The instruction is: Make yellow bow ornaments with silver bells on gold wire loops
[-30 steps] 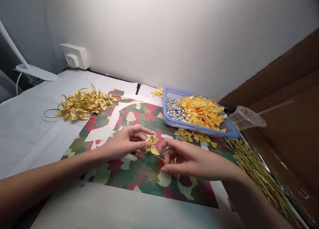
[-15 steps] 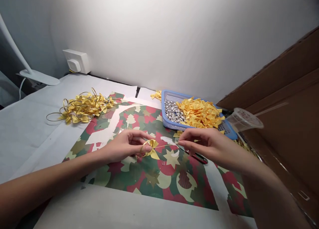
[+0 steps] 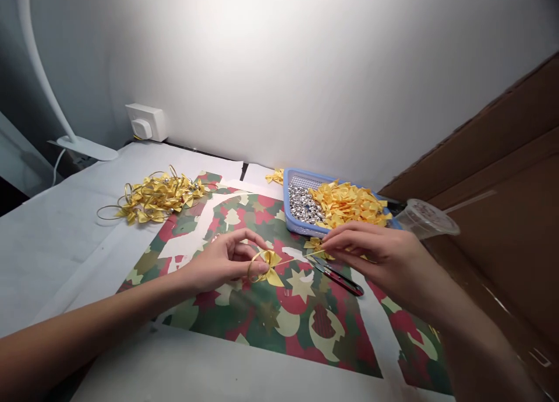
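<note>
Between the thumb and fingers of my left hand (image 3: 231, 259) is a yellow ribbon bow (image 3: 271, 267) with a gold cord loop (image 3: 253, 269) around or beside my fingertips. A thin gold cord (image 3: 312, 253) runs from the bow to my right hand (image 3: 371, 247), which pinches its far end and holds it stretched. Just below my right fingertips lie thread snips (image 3: 336, 277) with dark and red handles. Loose yellow bows (image 3: 315, 246) rest behind them, partly covered by my right hand.
A blue basket (image 3: 301, 227) holds yellow bows and small silver beads (image 3: 304, 205). Finished-looking looped bows (image 3: 161, 198) are heaped at the left. A clear plastic cup (image 3: 425, 218) stands at the right, near cardboard (image 3: 502, 227). Patterned paper (image 3: 262, 314) covers the table; a white lamp (image 3: 87, 148) stands far left.
My right hand has drawn the cord farther right and slightly up from the bow, uncovering more of the snips. My left hand keeps its pinch. The whole view has shifted slightly.
</note>
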`<state>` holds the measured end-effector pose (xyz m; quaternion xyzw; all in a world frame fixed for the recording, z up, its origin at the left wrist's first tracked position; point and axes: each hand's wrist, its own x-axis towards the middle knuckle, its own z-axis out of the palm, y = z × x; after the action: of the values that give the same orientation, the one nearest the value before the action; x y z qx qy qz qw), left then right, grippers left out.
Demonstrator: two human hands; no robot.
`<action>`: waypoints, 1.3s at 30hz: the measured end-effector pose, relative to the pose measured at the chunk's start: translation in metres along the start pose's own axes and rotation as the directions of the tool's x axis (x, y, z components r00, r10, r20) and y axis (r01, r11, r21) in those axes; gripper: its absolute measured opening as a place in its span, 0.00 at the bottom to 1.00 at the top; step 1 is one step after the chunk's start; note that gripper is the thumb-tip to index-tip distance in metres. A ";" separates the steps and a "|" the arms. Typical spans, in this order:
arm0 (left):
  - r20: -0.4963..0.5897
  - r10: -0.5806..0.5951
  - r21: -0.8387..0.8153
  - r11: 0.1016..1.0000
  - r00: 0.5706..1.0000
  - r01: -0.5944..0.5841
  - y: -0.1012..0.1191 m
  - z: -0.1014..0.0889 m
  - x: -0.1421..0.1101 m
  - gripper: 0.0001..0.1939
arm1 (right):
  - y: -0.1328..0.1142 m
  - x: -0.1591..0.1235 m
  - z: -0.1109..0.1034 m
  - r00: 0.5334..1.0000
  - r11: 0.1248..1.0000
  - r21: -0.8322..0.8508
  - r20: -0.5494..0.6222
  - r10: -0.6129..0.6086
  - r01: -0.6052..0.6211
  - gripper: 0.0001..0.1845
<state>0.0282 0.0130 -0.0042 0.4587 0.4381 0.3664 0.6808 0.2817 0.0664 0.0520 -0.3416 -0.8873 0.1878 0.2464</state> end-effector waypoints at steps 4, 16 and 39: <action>-0.011 0.025 -0.137 0.990 1.000 -0.026 0.002 0.011 -0.013 0.21 | -0.017 -0.006 0.010 0.937 0.995 -0.037 -0.334 -0.104 0.097 0.10; -0.125 0.035 -0.153 0.987 0.992 -0.054 -0.002 0.024 -0.032 0.08 | -0.043 -0.015 0.059 0.921 0.578 0.814 -0.183 0.345 -0.054 0.06; -0.119 0.062 -0.241 0.966 0.991 -0.090 -0.004 0.024 -0.037 0.05 | -0.047 -0.014 0.075 0.912 0.388 0.909 -0.019 0.410 -0.155 0.03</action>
<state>0.0386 -0.0289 0.0060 0.3662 0.4084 0.4685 0.6925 0.2239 0.0115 0.0109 -0.3269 -0.5440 0.6224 0.4580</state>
